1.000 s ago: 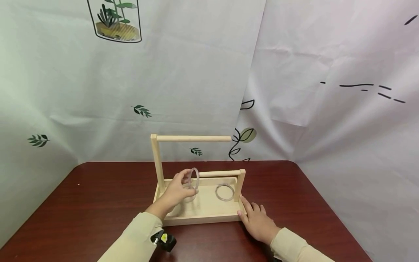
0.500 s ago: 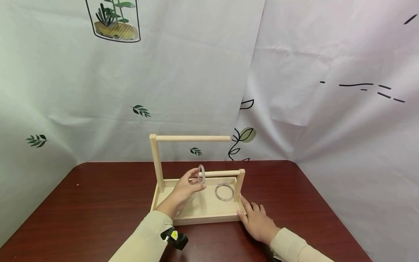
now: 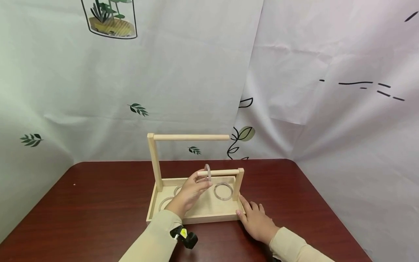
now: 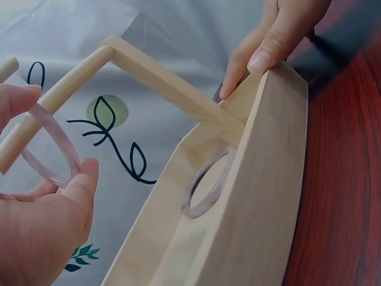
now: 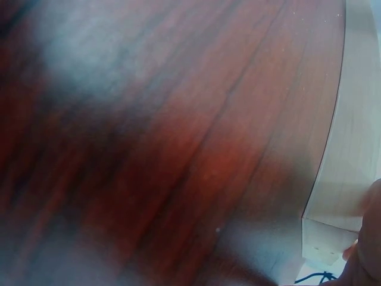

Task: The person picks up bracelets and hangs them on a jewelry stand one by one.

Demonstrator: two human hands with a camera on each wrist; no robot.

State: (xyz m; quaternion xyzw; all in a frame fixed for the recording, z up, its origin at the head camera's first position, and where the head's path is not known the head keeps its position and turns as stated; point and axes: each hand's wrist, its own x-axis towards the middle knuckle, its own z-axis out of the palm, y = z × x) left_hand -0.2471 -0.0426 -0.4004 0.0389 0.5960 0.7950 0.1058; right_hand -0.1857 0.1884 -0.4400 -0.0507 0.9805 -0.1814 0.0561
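Observation:
My left hand (image 3: 191, 191) pinches a translucent pinkish bangle (image 4: 59, 140) between thumb and fingers. It stands upright, and the lower rod (image 3: 226, 172) of a wooden bangle stand passes through it near the free end. My right hand (image 3: 258, 222) rests with extended fingers at the right end of the stand's tray (image 3: 212, 219); its thumb touches the front corner. A second bangle (image 3: 223, 191) lies flat on the tray floor at the right. Two more lie at the left, a front bangle (image 3: 164, 202) and a rear bangle (image 3: 176, 190), partly hidden by my left hand.
A higher rod (image 3: 193, 137) reaches right from the tall left post (image 3: 155, 162), behind and above the lower one. The short right post (image 3: 239, 185) bears the lower rod. The stand sits on a dark red wooden table (image 3: 98, 203) before a printed white cloth (image 3: 196, 72).
My left hand has moved right and slightly up with its bangle, which has gone from left of the lower rod's free end to around it. My right hand has stayed at the tray.

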